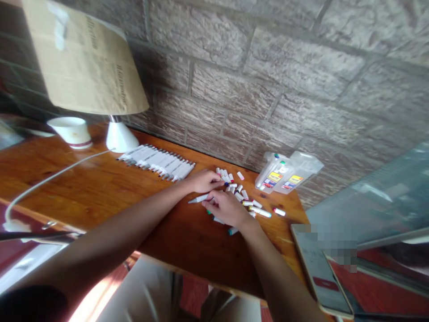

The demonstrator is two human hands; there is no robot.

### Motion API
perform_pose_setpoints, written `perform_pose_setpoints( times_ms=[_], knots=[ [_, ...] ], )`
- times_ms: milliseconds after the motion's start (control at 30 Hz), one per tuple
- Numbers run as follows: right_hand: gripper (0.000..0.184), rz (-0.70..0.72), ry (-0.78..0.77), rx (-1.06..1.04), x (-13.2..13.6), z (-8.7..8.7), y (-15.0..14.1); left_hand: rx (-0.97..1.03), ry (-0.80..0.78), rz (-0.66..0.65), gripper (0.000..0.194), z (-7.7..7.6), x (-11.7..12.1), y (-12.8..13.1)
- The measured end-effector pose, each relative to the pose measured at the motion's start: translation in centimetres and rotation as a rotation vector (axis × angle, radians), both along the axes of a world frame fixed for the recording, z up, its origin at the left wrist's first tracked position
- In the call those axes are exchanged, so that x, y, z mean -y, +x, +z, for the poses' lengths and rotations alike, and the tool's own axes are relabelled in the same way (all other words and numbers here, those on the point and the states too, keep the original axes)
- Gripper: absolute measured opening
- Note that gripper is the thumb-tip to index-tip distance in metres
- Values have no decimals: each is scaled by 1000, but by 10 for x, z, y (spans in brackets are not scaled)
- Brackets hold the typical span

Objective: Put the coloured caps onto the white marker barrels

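Observation:
My right hand (225, 206) is closed around a white marker (200, 198) whose grey tapered end points left, low over the wooden table. Just beyond it, my left hand (205, 180) has its fingers drawn together beside the loose marker caps (239, 196); what they grip, if anything, is hidden. The white caps with coloured ends lie scattered around and to the right of both hands, some partly under the right one. Left of the hands, a long row of white uncapped markers (157, 161) lies side by side.
Clear plastic marker cases (287, 173) stand near the wall at the right. A lamp (120, 136) and a paper cup (74, 133) are at the back left, with a white cord (56, 175) crossing the table. At the right edge lies a tablet (320, 270).

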State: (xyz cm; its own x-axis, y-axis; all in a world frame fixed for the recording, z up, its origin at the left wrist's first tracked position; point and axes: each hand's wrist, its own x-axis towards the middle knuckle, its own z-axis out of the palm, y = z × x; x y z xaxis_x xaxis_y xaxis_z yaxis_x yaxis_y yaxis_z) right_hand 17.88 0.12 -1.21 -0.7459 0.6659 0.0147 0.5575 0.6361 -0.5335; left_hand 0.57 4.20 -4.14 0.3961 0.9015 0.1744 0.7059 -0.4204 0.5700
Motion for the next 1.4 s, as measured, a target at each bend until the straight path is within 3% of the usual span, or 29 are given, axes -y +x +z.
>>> perform_pose_setpoints(
  times_ms=[600,733,900,1067,1267,1400],
  knots=[
    [16,25,65,28,4,1,3,-107,30,93,33,6,13,10],
    [16,-1,2,25,5,-2,2,-161,-10,89,33,9,14,10],
    [18,44,77,19,6,-2,1,-182,23,80,35,7,12,9],
    [17,22,4,19,6,0,0,-178,-24,86,35,5,12,8],
    [18,22,56,54,7,2,1,-155,41,53,35,3,11,8],
    [19,16,44,38,7,2,0,-177,0,62,33,8,13,9]
  ],
)
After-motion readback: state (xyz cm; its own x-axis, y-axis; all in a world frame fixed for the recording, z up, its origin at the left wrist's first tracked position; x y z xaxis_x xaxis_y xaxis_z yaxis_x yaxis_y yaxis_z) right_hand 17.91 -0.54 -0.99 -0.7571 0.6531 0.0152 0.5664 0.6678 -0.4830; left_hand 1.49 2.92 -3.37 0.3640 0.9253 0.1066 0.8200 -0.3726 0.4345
